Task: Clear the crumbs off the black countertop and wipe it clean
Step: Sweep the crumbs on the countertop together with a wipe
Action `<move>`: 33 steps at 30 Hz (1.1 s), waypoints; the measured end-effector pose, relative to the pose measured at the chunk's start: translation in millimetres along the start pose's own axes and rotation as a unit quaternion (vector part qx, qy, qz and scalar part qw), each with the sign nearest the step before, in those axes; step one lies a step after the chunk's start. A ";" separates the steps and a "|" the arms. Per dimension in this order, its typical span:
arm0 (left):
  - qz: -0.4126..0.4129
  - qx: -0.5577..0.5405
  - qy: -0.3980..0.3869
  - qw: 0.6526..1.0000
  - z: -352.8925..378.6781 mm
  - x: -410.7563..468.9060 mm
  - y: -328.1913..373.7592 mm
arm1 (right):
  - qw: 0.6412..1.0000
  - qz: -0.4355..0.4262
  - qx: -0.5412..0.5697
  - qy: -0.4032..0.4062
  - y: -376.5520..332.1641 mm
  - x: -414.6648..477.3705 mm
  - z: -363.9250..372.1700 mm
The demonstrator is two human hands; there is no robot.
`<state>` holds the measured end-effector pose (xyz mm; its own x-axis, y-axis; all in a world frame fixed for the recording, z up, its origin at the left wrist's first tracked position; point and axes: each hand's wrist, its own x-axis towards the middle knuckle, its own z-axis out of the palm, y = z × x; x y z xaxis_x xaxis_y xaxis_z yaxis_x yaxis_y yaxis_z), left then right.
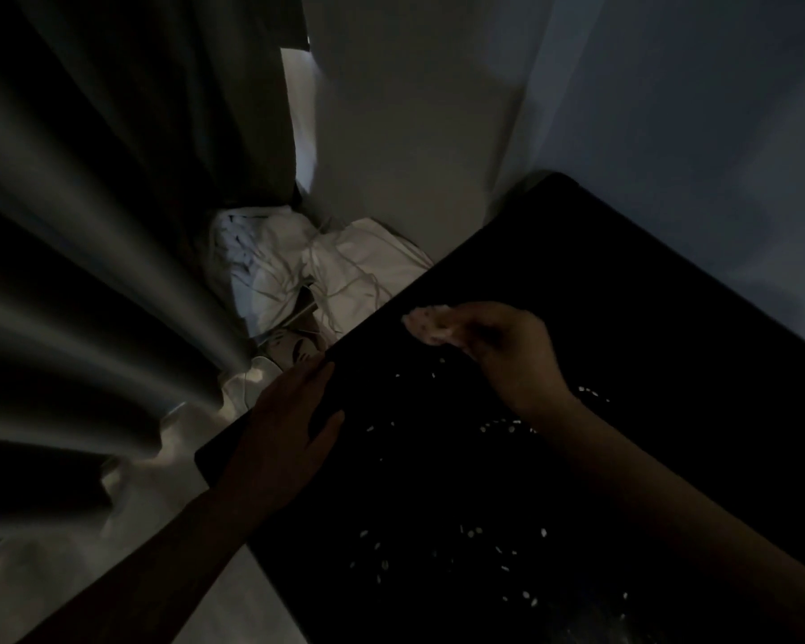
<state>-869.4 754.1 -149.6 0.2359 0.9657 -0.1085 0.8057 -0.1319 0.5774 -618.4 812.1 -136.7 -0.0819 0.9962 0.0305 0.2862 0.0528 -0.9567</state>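
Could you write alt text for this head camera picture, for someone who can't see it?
In dim light, a person's right hand pinches a pale pink cloth over a black countertop strewn with white crumbs, while the left hand rests on its edge.

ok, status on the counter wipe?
Left hand flat on countertop edge. Right hand pinching pink wad above surface. Crumbs scattered, uncleared. Nothing blocking.

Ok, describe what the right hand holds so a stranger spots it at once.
Start at the black countertop filling the lower right. Near its left edge the right hand pinches a small crumpled wad. It is the only pale pinkish lump, far bigger than the white crumbs scattered nearer.
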 end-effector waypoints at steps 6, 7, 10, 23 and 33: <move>-0.009 -0.039 0.001 0.999 -3.4 -2.0 -8.7 | 0.988 -0.069 -0.139 -0.016 14.9 -10.9 26.3; -0.005 -0.045 0.001 0.999 -4.7 -2.7 -8.0 | 0.985 -0.070 -0.156 -0.022 14.6 -22.7 24.6; 0.000 -0.034 -0.003 0.999 -5.2 -5.0 -3.0 | 0.985 -0.034 -0.157 -0.058 15.4 -62.8 12.9; 0.001 -0.011 -0.023 1.000 -16.4 -18.9 -16.0 | 0.996 -0.049 -0.054 -0.058 -54.7 -37.7 28.1; -0.009 0.028 -0.017 0.999 -27.3 -65.2 -32.7 | 0.971 -0.057 -0.222 -0.073 3.3 -92.7 43.7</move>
<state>-926.0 701.6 -139.3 0.2384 0.9601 -0.1459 0.8390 -0.1280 0.5289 -651.5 716.9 -155.3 -0.2623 0.9633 0.0567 0.6482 0.2194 -0.7292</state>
